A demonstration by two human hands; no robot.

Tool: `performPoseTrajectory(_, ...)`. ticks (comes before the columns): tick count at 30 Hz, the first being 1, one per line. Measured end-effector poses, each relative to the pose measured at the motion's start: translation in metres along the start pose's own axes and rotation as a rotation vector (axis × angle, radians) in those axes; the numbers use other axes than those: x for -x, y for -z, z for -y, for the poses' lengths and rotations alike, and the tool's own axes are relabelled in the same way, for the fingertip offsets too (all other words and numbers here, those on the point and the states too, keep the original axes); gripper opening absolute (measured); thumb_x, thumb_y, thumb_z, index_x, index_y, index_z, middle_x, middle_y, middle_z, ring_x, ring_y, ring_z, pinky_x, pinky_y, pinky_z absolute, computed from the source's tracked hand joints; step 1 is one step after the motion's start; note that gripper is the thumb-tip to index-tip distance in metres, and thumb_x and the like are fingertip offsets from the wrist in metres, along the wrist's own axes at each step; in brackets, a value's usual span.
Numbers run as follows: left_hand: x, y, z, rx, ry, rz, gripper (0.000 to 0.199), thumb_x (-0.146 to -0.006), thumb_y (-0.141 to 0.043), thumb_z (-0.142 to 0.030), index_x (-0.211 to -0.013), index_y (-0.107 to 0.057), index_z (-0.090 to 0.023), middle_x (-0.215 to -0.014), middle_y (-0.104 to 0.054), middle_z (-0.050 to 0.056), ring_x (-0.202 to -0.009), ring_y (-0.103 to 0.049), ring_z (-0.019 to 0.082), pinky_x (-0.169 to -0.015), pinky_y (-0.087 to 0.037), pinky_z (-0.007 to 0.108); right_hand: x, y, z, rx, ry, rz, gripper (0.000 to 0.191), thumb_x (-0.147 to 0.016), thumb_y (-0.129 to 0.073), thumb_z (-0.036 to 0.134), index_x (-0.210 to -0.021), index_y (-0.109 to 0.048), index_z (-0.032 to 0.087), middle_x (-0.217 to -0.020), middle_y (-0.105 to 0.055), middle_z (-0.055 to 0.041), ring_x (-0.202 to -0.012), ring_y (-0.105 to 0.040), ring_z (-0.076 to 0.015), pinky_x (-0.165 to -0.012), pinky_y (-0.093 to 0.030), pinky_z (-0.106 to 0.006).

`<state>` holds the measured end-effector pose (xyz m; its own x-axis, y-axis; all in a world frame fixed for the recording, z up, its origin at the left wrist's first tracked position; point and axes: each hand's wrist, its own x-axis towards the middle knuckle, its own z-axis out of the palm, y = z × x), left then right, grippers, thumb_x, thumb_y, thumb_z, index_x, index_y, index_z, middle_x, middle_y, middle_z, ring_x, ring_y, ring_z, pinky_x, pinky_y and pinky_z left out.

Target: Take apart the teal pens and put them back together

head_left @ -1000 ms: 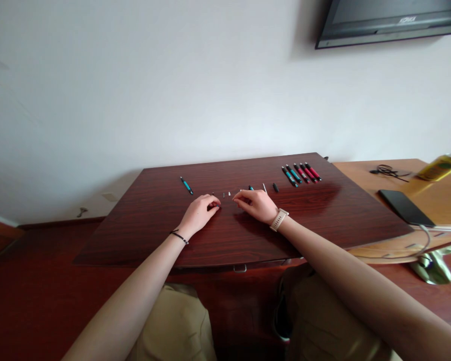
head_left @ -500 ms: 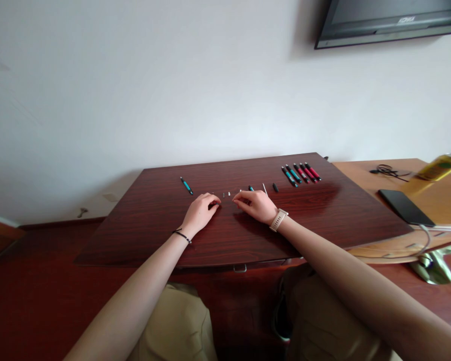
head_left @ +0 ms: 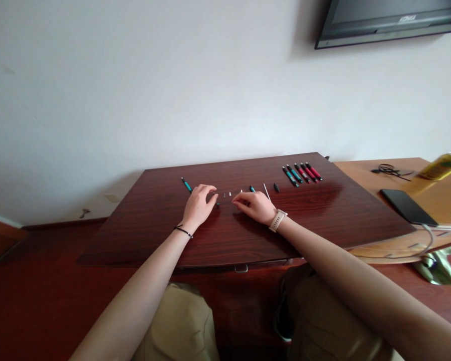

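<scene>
My left hand (head_left: 200, 204) rests over the table with thumb and fingers apart, and a small dark teal-tinged piece (head_left: 217, 204) lies by its thumb tip. A blue-and-black pen (head_left: 186, 184) is partly covered behind that hand. My right hand (head_left: 256, 206) has its fingertips pinched together; whatever they hold, if anything, is too small to make out. Between the hands are a tiny grey part (head_left: 224, 195) and a tiny white part (head_left: 230, 194). Past the right hand lie a blue pen barrel (head_left: 252, 189), partly hidden, a thin white refill (head_left: 266, 192) and a black pen piece (head_left: 276, 187).
A row of several blue and red pens (head_left: 302, 173) lies at the back right of the dark wooden table (head_left: 154, 245). On a lighter table (head_left: 364, 185) at the right are a black phone (head_left: 408, 206), a coiled cable (head_left: 391, 171) and a yellow can (head_left: 441, 166).
My left hand's fingers have spread from a near-closed pose, and the small dark piece now shows by the thumb. My right hand stays nearly still.
</scene>
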<state>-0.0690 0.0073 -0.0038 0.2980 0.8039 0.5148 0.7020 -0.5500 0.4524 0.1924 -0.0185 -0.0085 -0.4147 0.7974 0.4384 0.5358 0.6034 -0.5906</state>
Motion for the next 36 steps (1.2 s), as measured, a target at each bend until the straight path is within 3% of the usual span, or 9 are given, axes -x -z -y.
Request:
performPoseTrajectory(3,-0.009,-0.004,0.003,-0.102,0.0,-0.008,0.027,-0.105,-0.057,-0.028,-0.128,-0.07,-0.023,-0.132,-0.069,0.011,-0.129,-0.061,0.029,-0.118,-0.045,0.046,0.0,-0.003,-0.001,0.0,-0.009,0.022,0.012,-0.103,-0.067,0.028,-0.103,-0.078,0.024,-0.088,-0.081,-0.0016,-0.079,-0.075,-0.0177,-0.078,-0.051,-0.027)
performPoseTrajectory(6,-0.016,-0.013,0.008,-0.114,-0.003,0.061,0.032,-0.107,-0.052,-0.028,-0.132,-0.07,-0.022,-0.139,-0.069,0.011,-0.132,-0.062,0.028,-0.121,-0.045,0.044,0.0,-0.004,-0.002,0.002,-0.013,0.025,0.011,-0.103,-0.067,0.027,-0.103,-0.078,0.024,-0.088,-0.081,-0.0016,-0.08,-0.075,-0.0178,-0.08,-0.052,-0.027)
performPoseTrajectory(11,-0.023,-0.024,0.012,-0.08,0.025,0.12,0.035,-0.11,-0.045,-0.029,-0.116,-0.079,-0.023,-0.126,-0.077,0.007,-0.121,-0.069,0.025,-0.115,-0.051,0.04,0.0,-0.001,-0.001,0.006,-0.028,0.022,0.011,-0.102,-0.067,0.026,-0.102,-0.078,0.024,-0.087,-0.081,-0.0017,-0.08,-0.074,-0.018,-0.08,-0.051,-0.027)
performPoseTrajectory(23,-0.028,-0.028,0.023,-0.069,0.03,0.13,0.022,-0.097,-0.064,-0.013,-0.097,-0.083,-0.025,-0.112,-0.08,0.005,-0.106,-0.073,0.025,-0.103,-0.055,0.04,0.001,-0.002,-0.003,0.001,-0.045,0.024,0.014,-0.103,-0.066,0.03,-0.103,-0.078,0.024,-0.087,-0.081,-0.0016,-0.078,-0.074,-0.0179,-0.078,-0.05,-0.027)
performPoseTrajectory(32,-0.026,-0.028,0.027,-0.043,0.072,0.1,0.018,-0.094,-0.069,-0.013,-0.095,-0.082,-0.024,-0.102,-0.078,0.005,-0.092,-0.074,0.022,-0.093,-0.058,0.035,0.002,-0.002,-0.007,0.024,-0.048,0.011,0.014,-0.103,-0.067,0.03,-0.103,-0.079,0.024,-0.086,-0.081,-0.0009,-0.071,-0.07,-0.0159,-0.073,-0.047,-0.026)
performPoseTrajectory(36,-0.025,-0.025,0.032,-0.01,0.117,0.056,0.012,-0.092,-0.073,-0.015,-0.095,-0.082,-0.023,-0.107,-0.077,0.006,-0.089,-0.074,0.02,-0.09,-0.06,0.033,0.001,0.001,-0.01,0.041,-0.047,-0.041,0.014,-0.102,-0.066,0.031,-0.102,-0.079,0.025,-0.09,-0.082,-0.0011,-0.074,-0.072,-0.0166,-0.074,-0.048,-0.027)
